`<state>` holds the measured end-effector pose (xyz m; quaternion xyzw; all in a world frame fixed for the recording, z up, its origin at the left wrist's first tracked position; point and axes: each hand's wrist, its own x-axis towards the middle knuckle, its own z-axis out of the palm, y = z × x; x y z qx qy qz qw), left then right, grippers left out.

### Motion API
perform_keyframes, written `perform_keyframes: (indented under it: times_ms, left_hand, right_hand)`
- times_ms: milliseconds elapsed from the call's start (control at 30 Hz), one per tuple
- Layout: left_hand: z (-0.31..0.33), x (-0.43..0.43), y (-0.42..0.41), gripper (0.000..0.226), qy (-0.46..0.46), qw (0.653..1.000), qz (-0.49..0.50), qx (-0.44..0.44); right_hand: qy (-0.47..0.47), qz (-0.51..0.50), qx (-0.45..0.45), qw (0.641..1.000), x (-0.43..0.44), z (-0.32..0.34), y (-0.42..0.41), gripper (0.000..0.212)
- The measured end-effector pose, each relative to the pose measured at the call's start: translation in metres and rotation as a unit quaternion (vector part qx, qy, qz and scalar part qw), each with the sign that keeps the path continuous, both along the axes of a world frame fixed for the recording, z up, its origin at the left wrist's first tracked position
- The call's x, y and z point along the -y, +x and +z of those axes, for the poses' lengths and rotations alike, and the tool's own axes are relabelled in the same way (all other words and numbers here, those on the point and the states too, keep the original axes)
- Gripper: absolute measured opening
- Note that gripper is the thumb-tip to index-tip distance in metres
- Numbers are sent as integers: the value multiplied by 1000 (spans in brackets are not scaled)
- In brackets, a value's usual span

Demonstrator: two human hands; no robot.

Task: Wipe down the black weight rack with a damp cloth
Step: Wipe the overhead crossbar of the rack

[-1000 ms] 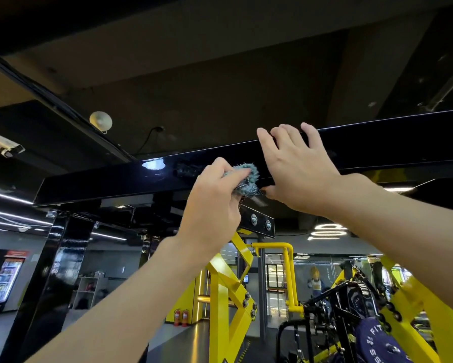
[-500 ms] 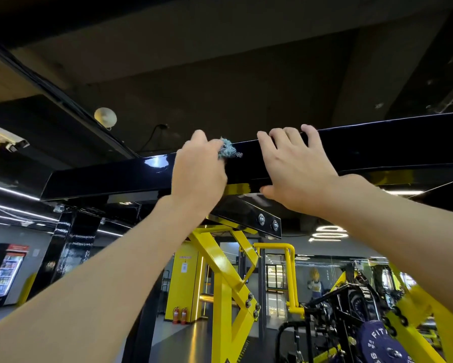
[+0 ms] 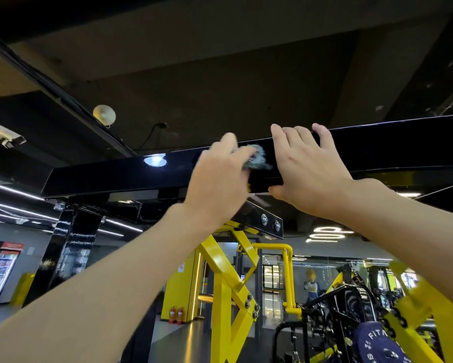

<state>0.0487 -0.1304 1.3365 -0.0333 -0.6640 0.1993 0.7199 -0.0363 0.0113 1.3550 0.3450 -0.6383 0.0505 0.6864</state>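
The rack's glossy black top crossbeam [image 3: 120,174] runs overhead across the view, with a black upright post [image 3: 70,242] under its left end. My left hand [image 3: 217,179] grips a small fuzzy blue-grey cloth [image 3: 257,159] and holds it against the beam's front face; the hand is motion-blurred. Just to the right, my right hand [image 3: 309,169] lies flat on the beam, fingers straight and reaching over its top edge, thumb under the lower edge. The cloth shows between the two hands, mostly hidden by my left fingers.
A black plate with two bolts [image 3: 270,224] hangs below the beam. Yellow frame struts [image 3: 220,279] stand beneath. A navy weight plate [image 3: 377,347] and dark machines sit lower right. A vending fridge [image 3: 0,271] is far left. A ceiling speaker [image 3: 104,113] hangs above.
My left hand carried the cloth up from the beam's underside to its top edge, then slid right and down onto the front face. My right hand kept its place on the beam.
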Motion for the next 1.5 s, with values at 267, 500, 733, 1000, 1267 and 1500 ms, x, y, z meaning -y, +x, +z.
perform_keyframes:
  times_ms: [267,500,733,1000,1267,1500]
  left_hand:
    - [-24,12,7,35,9,1000,24,-4]
    - [-11,27,16,27,144,986,25,-81]
    - [3,-7,-9,36,-2,1000,-11,-29]
    - [12,11,1,50,33,994,95,-30]
    - [-9,-3,-10,43,-1,999,50,-5]
    - [-7,36,7,51,85,993,40,-65]
  right_hand:
    - [23,-12,-4,1000,12,5,13,110]
    - [7,17,0,1000,33,13,14,122]
    - [42,8,34,999,1,20,10,138]
    - [-6,-8,5,1000,-3,13,-4,125]
    - [9,-31,-24,999,16,10,7,116]
    - [14,-14,-25,999,28,9,9,117]
